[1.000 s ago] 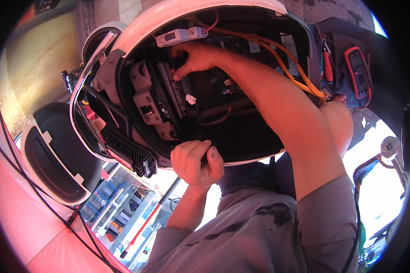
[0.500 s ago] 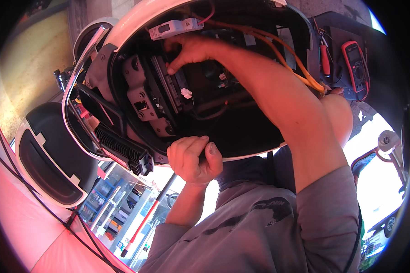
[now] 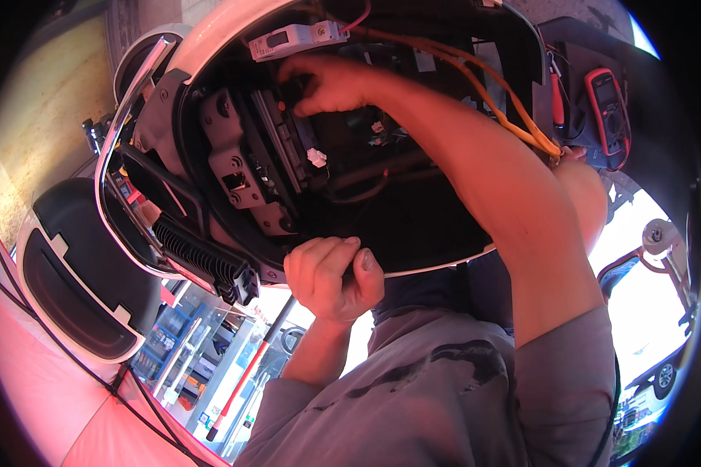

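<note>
An open vehicle body shell with a pale outer rim [image 3: 210, 35] surrounds a dark compartment. My left hand [image 3: 331, 280] curls its fingers over the compartment's near edge. Deep inside, my right hand [image 3: 331, 84] reaches leftward, thumb and forefinger apart, beside a dark ribbed block [image 3: 276, 132]; its other fingertips fade into shadow. Just above that hand is a white circuit breaker [image 3: 296, 40] with a pink wire. A white connector [image 3: 317, 158] hangs below it. To the left stands a grey metal bracket [image 3: 230, 159] with bolts.
Orange cables [image 3: 491, 93] run along the right side toward a patch of bare skin I cannot identify. Farther right lie a red multimeter [image 3: 609, 113] and a red-handled tool [image 3: 557, 97]. A chrome bar [image 3: 105, 171], a black finned part [image 3: 199, 253] and a black padded box [image 3: 78, 288] are at left.
My right hand has shifted slightly, its thumb lifting up and away from the block's edge. My left hand stays on the rim. The view has moved a little.
</note>
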Demonstrator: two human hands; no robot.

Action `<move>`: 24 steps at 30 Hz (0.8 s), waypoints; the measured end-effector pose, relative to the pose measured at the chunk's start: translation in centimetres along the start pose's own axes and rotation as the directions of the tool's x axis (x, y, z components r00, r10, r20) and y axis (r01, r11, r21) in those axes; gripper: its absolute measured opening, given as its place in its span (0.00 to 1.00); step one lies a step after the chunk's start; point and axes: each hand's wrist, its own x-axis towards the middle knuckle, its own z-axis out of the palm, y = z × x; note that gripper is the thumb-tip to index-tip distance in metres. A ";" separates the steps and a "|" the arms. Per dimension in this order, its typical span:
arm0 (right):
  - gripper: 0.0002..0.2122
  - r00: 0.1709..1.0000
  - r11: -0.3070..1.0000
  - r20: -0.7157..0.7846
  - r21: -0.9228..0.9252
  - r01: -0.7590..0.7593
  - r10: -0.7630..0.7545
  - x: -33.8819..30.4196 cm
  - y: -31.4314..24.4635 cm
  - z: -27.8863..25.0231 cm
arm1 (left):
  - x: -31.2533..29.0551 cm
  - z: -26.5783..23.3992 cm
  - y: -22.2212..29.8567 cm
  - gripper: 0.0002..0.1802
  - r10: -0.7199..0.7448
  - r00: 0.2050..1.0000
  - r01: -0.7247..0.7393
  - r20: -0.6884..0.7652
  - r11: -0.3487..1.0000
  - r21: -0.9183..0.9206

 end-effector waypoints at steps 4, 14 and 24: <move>0.24 0.997 0.955 -0.017 -0.290 0.068 -0.077 -0.8 -0.7 -0.1 | 0.1 -0.1 0.0 0.07 0.002 1.000 -0.002 0.002 1.000 -0.006; 0.17 0.998 0.743 0.001 -0.667 0.053 -0.070 -2.3 -2.8 -0.4 | 0.0 -0.1 -0.1 0.07 0.010 1.000 -0.010 -0.002 1.000 -0.007; 0.17 0.949 0.640 -0.023 -0.744 0.193 -0.313 -1.6 -0.3 0.2 | 0.1 -0.1 -0.1 0.07 0.013 1.000 -0.013 -0.003 1.000 -0.011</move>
